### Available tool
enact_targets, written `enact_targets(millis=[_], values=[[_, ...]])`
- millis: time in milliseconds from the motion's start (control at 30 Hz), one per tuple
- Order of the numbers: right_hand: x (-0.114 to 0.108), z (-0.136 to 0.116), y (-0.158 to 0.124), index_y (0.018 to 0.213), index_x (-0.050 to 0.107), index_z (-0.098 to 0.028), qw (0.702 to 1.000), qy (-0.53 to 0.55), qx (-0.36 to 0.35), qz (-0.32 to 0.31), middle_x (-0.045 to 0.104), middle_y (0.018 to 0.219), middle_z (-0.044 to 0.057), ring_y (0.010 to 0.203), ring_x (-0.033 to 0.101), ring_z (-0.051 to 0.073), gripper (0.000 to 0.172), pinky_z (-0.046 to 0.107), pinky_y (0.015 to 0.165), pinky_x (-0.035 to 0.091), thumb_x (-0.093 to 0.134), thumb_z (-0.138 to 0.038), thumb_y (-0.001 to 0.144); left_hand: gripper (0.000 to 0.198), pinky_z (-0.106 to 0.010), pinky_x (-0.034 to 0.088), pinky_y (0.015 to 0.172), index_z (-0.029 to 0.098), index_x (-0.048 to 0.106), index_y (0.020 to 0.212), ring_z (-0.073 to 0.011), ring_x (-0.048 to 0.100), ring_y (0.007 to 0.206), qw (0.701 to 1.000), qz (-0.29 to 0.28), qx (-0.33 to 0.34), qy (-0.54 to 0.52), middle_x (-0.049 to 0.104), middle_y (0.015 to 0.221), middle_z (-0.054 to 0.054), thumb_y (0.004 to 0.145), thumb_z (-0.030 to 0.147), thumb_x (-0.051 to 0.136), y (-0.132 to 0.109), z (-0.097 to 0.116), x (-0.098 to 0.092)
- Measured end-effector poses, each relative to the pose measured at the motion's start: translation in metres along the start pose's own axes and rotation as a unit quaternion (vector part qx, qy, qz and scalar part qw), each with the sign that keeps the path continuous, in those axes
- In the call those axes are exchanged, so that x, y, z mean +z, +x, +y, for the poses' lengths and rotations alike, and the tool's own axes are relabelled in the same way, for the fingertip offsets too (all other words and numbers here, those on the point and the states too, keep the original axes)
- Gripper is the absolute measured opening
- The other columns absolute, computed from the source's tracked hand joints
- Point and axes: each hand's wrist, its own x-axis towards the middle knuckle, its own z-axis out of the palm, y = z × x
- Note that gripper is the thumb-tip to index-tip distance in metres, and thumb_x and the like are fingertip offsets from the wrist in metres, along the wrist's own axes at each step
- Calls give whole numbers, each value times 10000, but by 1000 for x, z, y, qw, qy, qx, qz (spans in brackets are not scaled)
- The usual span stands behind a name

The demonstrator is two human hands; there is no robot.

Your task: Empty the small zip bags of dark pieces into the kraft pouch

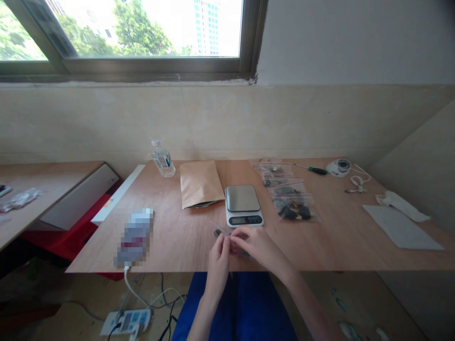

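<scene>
Both hands meet at the table's front edge, just in front of a small digital scale (243, 204). My left hand (218, 259) and my right hand (256, 245) pinch a small clear zip bag (222, 233) between their fingertips; its contents are too small to make out. A row of similar clear bags (288, 195) with dark pieces inside lies to the right of the scale. A brown paper pouch (199, 183) lies flat to the left of the scale.
A water bottle (162, 159) stands at the back left. A blurred-out object (135, 237) lies front left. A green-handled screwdriver (313, 169), a tape roll (338, 167), scissors (357, 184) and white sheets (400, 227) sit on the wooden table (341, 246) at right. A power strip (126, 323) lies on the floor.
</scene>
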Motion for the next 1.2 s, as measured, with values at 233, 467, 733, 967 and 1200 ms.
enact_targets(millis=[233,467,733,967,1200], values=[[1,6,2,647,602,-163,996,-90,7,-4,644,686,4,655,577,124,238,209,610,372,472,-169,846,343,-246,431,628,167,528,717,-142,525,646,1000,-16,-5,25,545,673,-10,869,457,426,-8,6,2],[3,7,7,665,623,-166,995,-101,1,6,662,714,21,694,597,139,206,221,655,391,510,-210,831,346,-248,444,609,160,541,739,-143,526,635,999,-9,-32,1,541,664,-8,840,483,466,-2,4,1],[0,15,11,687,646,-156,999,33,24,-4,661,639,9,627,620,135,165,211,605,445,563,-262,783,308,-260,446,672,172,527,784,-152,558,674,999,-52,3,6,566,702,-11,879,444,418,0,6,-5],[3,27,17,731,639,-124,982,178,67,-11,676,676,38,658,637,155,217,243,611,485,631,-341,722,314,-231,405,614,167,516,666,-125,504,593,999,-19,35,8,524,601,15,831,433,502,5,18,-3],[-8,29,29,733,636,-139,966,16,69,248,679,693,66,647,632,181,206,280,621,485,583,-337,753,318,-201,322,498,167,494,603,-98,413,503,997,20,39,65,434,517,37,818,402,495,-5,29,-4]])
